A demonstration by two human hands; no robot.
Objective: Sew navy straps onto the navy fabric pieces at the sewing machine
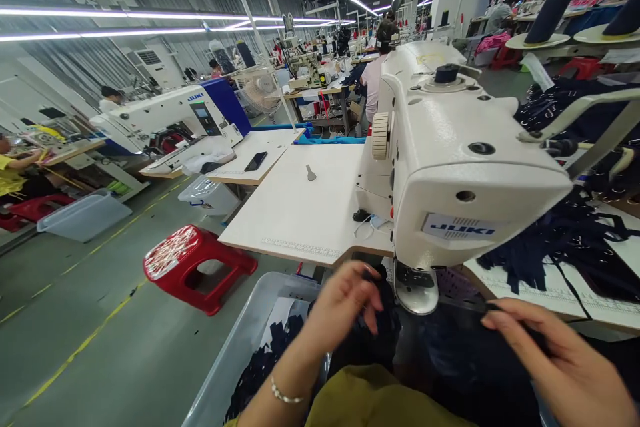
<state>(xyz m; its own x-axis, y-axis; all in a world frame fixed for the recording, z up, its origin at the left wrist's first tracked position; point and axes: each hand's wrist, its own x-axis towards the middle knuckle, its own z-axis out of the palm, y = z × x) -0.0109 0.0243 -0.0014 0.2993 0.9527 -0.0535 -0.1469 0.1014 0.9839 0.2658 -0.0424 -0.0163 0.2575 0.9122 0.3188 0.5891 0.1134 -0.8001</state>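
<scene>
My left hand (345, 300) is curled around dark navy fabric (440, 353) just left of the foot of a white JUKI sewing machine (450, 167). My right hand (555, 353) pinches the same dark fabric at the lower right, pulling a strip taut toward the machine's needle area (415, 287). A thin bracelet sits on my left wrist. More navy strips (560, 247) lie heaped on the table to the right of the machine.
A clear plastic bin (240, 353) with dark pieces stands at my lower left. A red stool (195, 267) sits on the floor. White table (300, 207) extends left of the machine; a phone (255, 161) lies on another table. Other workers sit at far machines.
</scene>
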